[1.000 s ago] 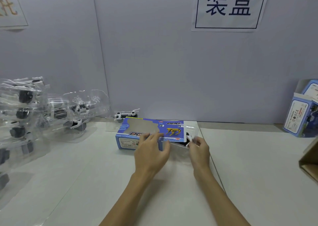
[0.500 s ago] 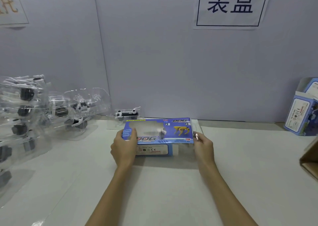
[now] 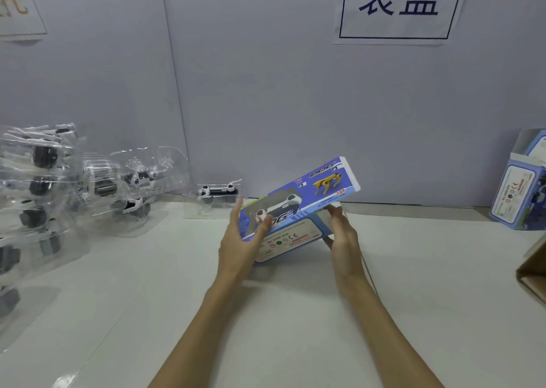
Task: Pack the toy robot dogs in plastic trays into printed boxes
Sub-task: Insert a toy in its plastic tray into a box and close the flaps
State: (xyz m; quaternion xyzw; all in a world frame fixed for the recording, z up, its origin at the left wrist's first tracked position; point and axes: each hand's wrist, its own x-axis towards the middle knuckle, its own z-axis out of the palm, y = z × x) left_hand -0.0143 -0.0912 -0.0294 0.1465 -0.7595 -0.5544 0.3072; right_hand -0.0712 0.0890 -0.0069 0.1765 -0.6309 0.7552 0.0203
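A blue printed box point(image 3: 307, 194) with a yellow dog picture and a clear window is lifted off the table, tilted up to the right. A black-and-white toy robot dog shows through the window. My left hand point(image 3: 242, 240) holds the box's left end, thumb on the top face and fingers beneath. My right hand point(image 3: 342, 234) supports the underside near the right end with fairly straight fingers. Clear plastic trays with toy dogs point(image 3: 130, 192) lie at the left, and one single tray point(image 3: 218, 195) stands by the wall.
A tall stack of filled clear trays point(image 3: 32, 198) fills the far left. A packed blue box point(image 3: 520, 192) stands at the right by the wall. A brown carton corner point(image 3: 531, 272) juts in at the right edge. The white table point(image 3: 295, 313) spreads below.
The box lay flat on the table with both hands at its ends; now it is raised and tilted, right end up. The toy dog now shows through the window.
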